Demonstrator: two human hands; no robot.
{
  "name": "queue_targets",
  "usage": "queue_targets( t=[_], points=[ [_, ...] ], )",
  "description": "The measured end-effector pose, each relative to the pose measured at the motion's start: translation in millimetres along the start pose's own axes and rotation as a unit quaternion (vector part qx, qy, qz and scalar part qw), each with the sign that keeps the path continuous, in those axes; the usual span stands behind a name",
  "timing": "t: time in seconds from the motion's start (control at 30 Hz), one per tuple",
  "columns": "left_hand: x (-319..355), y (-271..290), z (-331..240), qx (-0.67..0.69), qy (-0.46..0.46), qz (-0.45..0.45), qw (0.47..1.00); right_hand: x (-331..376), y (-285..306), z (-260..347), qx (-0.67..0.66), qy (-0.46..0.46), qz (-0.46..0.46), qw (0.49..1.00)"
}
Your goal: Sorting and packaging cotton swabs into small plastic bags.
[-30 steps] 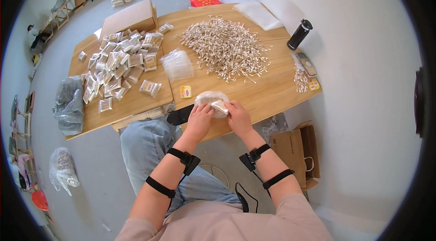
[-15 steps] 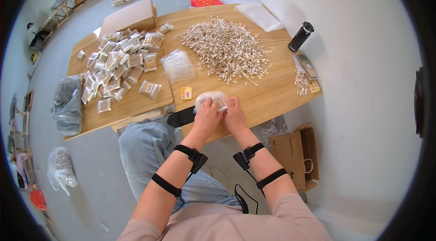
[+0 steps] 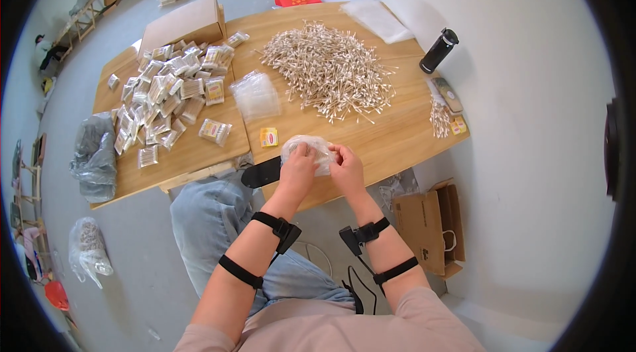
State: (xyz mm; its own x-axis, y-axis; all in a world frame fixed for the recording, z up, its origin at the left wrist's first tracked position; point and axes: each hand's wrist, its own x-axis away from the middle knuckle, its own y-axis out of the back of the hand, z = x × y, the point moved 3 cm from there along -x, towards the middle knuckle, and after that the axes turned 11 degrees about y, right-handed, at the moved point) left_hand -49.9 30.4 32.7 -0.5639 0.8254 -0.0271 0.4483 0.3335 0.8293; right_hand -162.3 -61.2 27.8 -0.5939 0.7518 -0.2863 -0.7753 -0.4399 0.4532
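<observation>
Pinching a clear plastic bag (image 3: pixel 310 150) between them, left hand (image 3: pixel 298 170) and right hand (image 3: pixel 346 168) fingers grip its edges.

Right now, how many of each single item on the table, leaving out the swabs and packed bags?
Bottle: 1
Cardboard box: 1
Yellow card: 1
Clear bag in both hands: 1
Total: 4
</observation>
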Motion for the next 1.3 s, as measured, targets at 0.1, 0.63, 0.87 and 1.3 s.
queue_targets(
  t=[0.1,0.63,0.87,1.3],
  points=[
    [-5.0,-4.7,-1.8,-0.037,-0.031,-0.013,0.999,6.6,-2.7,22.4,-0.036,0.002,-0.004,0.999],
    [-1.7,-20.4,14.7,-0.074,-0.115,-0.062,0.989,-24.6,-17.0,-8.7,0.057,0.206,0.118,0.97],
    [-7.9,-2.3,16.7,-0.012,-0.031,-0.084,0.996,-24.8,-28.1,-17.0,0.207,0.265,0.204,0.919],
    [-15.2,4.1,20.2,-0.053,-0.023,-0.023,0.998,-16.8,-44.6,-24.1,0.28,0.203,0.169,0.923]
  ],
)
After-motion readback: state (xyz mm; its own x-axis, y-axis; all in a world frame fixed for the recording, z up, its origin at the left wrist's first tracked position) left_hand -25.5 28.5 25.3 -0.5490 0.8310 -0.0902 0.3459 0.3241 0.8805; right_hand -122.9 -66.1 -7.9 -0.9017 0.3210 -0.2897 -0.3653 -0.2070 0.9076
